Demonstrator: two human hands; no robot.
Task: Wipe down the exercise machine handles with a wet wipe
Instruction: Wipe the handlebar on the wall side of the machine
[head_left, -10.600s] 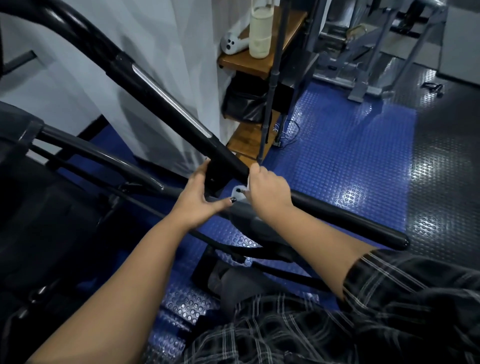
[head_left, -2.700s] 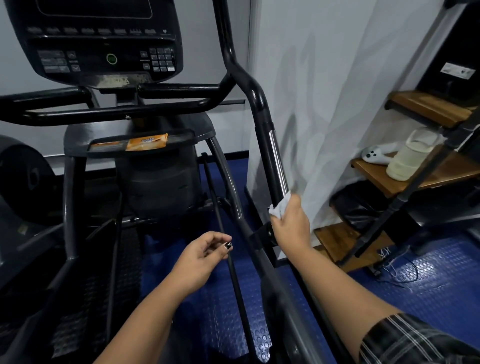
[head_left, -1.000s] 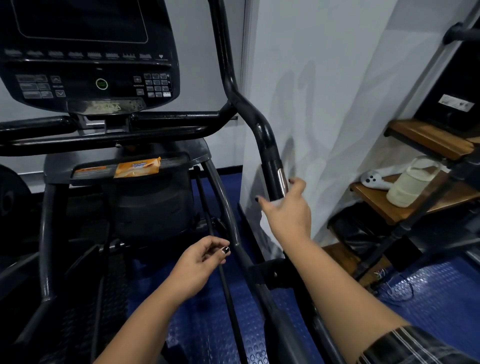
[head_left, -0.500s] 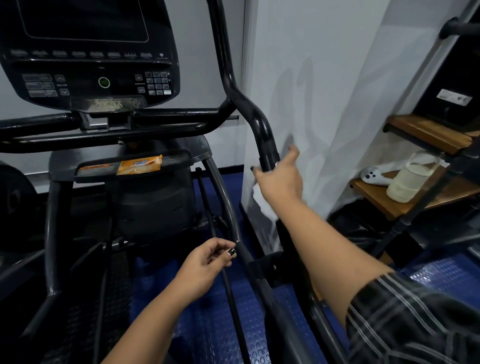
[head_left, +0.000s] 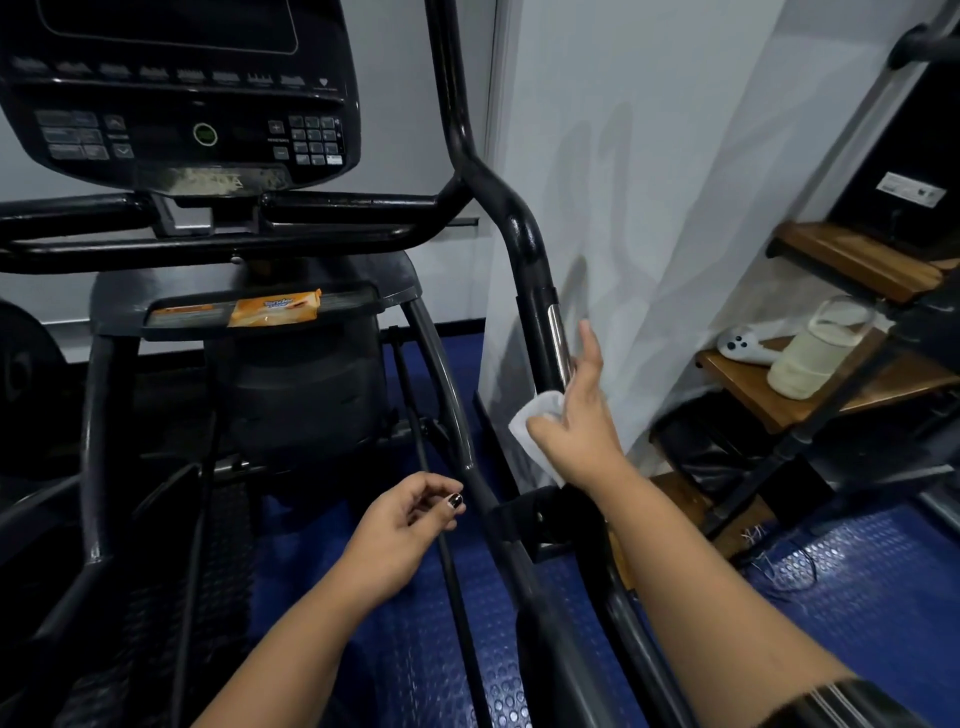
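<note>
The black right handle (head_left: 524, 249) of the exercise machine rises up the middle of the view, with a shiny metal strip along its grip. My right hand (head_left: 579, 421) presses a white wet wipe (head_left: 535, 421) against the lower part of that grip, with the index finger stretched up along the bar. My left hand (head_left: 405, 525) hovers lower, left of the handle, fingers loosely curled and holding nothing. It touches no part of the machine.
The machine's console (head_left: 182, 98) and horizontal bars (head_left: 218, 234) are at the upper left, and an orange wipe packet (head_left: 275, 306) lies on the tray below. A white wall (head_left: 649, 182) stands right behind the handle. Wooden shelves (head_left: 831, 384) with a jug are at the right.
My right hand has slid down the handle with the wipe since half a second ago. The left hand has stayed in about the same place.
</note>
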